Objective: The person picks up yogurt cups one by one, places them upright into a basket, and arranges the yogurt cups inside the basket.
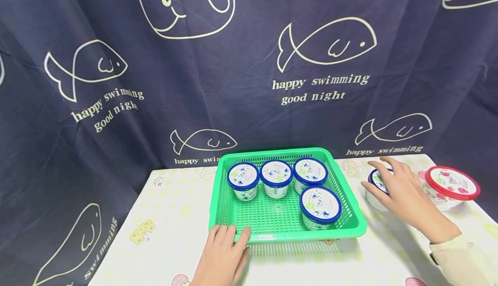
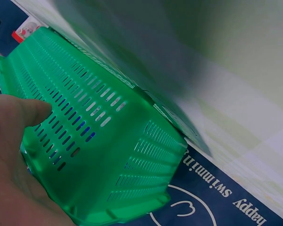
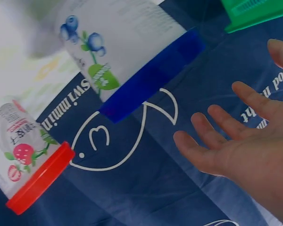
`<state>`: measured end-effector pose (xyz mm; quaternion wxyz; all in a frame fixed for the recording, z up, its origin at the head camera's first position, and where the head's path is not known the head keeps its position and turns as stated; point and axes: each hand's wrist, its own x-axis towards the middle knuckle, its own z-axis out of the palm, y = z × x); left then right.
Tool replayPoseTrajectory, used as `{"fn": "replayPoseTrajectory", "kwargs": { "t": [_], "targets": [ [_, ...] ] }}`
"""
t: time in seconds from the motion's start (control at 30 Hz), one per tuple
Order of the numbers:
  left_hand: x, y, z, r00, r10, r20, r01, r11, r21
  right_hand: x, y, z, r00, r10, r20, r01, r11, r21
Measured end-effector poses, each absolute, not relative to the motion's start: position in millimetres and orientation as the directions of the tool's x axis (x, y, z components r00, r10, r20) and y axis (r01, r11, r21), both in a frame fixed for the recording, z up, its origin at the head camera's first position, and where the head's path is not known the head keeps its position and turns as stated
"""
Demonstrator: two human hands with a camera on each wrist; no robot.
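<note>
My left hand [image 1: 223,255] grips the near rim of a green plastic basket [image 1: 272,236], fingers over the edge. In the left wrist view its thumb [image 2: 37,112] lies against the slotted outer wall. Several blue-lidded yogurt tubs [image 1: 320,205] stand upright in the basket, with bare floor at its near left. My right hand [image 1: 408,195] hovers over another blue-lidded tub [image 1: 375,199] on the table right of the basket, partly covering it. The right wrist view shows the fingers spread, apart from that tub [image 3: 127,52], which has blueberries printed on its side.
A red-lidded tub [image 1: 453,184] with a strawberry print stands at the table's right, beyond my right hand. The table wears a pale patterned cloth [image 1: 163,216]. A dark blue curtain [image 1: 249,82] with fish drawings hangs right behind the basket.
</note>
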<state>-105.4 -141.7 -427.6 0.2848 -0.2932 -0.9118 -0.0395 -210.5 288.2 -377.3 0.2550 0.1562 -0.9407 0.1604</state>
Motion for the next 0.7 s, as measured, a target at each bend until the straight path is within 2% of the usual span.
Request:
{"fn": "replayPoseTrajectory", "kwargs": {
  "t": [0.7],
  "targets": [
    [-105,-141,-429,-0.662,0.503,0.556,0.551,0.829,-0.094,-215,304,-391,-0.858,-0.159,0.488,-0.308,0.92,-0.241]
  ]
}}
